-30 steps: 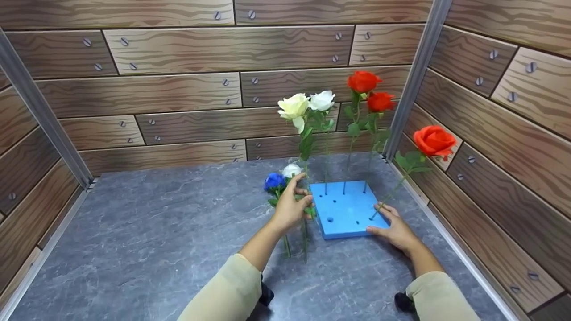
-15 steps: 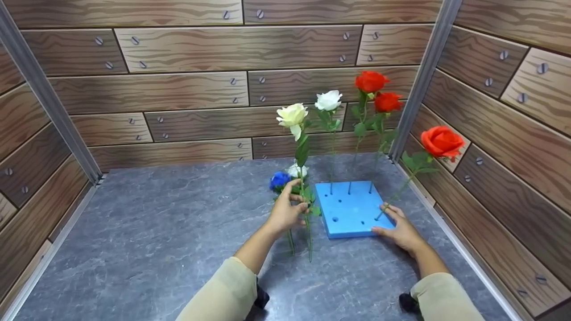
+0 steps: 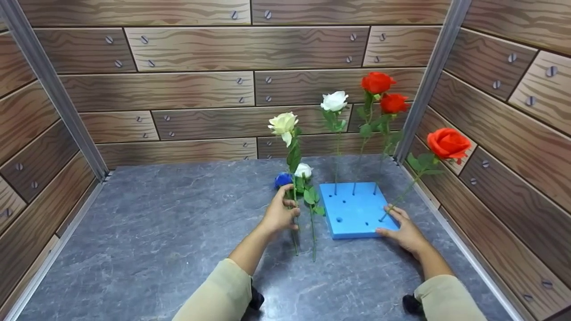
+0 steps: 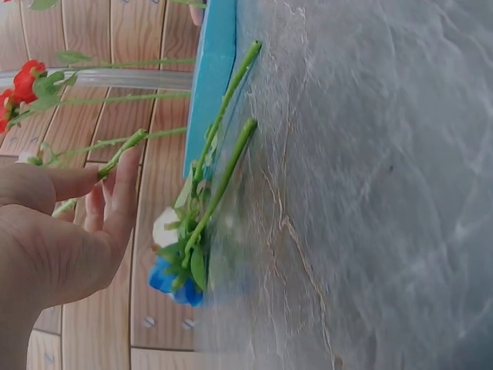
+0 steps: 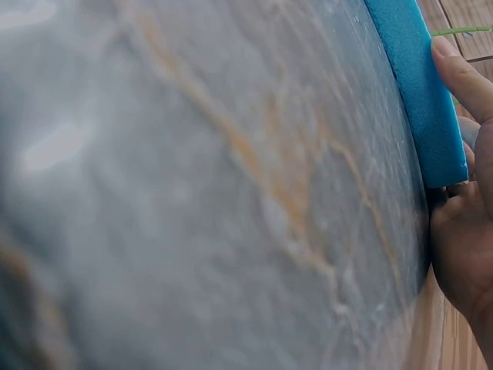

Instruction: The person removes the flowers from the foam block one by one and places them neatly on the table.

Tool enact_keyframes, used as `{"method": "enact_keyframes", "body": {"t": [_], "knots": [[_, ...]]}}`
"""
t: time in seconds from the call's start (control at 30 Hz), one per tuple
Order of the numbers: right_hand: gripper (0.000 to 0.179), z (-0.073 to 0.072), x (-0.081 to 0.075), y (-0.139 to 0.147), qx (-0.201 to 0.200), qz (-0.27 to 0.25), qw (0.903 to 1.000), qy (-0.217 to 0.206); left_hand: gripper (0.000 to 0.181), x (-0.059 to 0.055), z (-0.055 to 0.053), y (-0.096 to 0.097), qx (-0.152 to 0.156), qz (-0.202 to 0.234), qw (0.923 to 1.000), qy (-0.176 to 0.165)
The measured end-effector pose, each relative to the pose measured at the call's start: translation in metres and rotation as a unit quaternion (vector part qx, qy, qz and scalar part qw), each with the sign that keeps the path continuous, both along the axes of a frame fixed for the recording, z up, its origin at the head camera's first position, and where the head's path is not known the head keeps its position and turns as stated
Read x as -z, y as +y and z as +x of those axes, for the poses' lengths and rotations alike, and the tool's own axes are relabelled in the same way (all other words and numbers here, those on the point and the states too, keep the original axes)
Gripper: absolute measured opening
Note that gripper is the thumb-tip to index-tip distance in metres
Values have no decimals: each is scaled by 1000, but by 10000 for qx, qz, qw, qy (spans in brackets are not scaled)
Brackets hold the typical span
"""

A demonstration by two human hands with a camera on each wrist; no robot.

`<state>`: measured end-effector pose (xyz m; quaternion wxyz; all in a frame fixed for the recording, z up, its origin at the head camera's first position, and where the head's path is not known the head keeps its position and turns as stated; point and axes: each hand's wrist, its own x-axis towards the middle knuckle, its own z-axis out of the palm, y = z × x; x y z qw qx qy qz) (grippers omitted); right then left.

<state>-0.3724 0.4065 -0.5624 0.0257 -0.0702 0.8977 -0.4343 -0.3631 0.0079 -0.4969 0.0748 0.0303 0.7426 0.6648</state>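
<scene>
My left hand (image 3: 277, 215) pinches the stem of a pale yellow rose (image 3: 283, 124) between thumb and fingertips, bloom up. In the left wrist view the cut end of its stem (image 4: 123, 153) sticks out past the fingers, above the table. To the right lies a blue foam block (image 3: 354, 211) with small holes in its top. My right hand (image 3: 407, 232) grips the block's near right corner, thumb at the front and fingers along the side. A red rose (image 3: 448, 143) leans outward from a hole beside those fingers.
A white rose (image 3: 334, 101) and two red roses (image 3: 378, 83) stand along the block's back edge. Left of the block, a blue flower (image 3: 283, 179) and a white flower (image 3: 303, 170) lie on the grey marbled table (image 3: 156, 232). Wood-patterned walls (image 3: 200, 89) enclose the table.
My left hand has moved left, away from the block, carrying the pale yellow rose, which also sits lower. The right hand keeps its grip on the block's corner. The head view has shifted slightly.
</scene>
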Motion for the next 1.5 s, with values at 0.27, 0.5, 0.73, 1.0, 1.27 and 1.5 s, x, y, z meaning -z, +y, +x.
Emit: {"method": "enact_keyframes", "body": {"t": [0.27, 0.5, 0.73, 1.0, 1.27, 1.5], "knots": [[96, 2, -1, -2, 12, -18, 10000, -49, 74, 4, 5, -7, 75, -191, 9998, 27], [95, 3, -5, -1, -68, -56, 10000, -4, 74, 8, 7, -16, 174, -204, 9995, -157], [96, 2, -7, 0, -103, -44, 9999, -64, 74, 13, 11, -26, 175, -36, 9993, -329], [97, 1, -5, -1, -117, -74, 9998, -142, 73, 18, 15, -39, 163, 150, 9987, -449], [97, 2, -5, -1, -120, -93, 9998, -116, 76, 27, 15, -44, 191, 17, 9977, -645], [96, 1, -4, 0, -109, -44, 9999, -102, 77, 29, 18, -50, 381, -183, 9944, -967]]}}
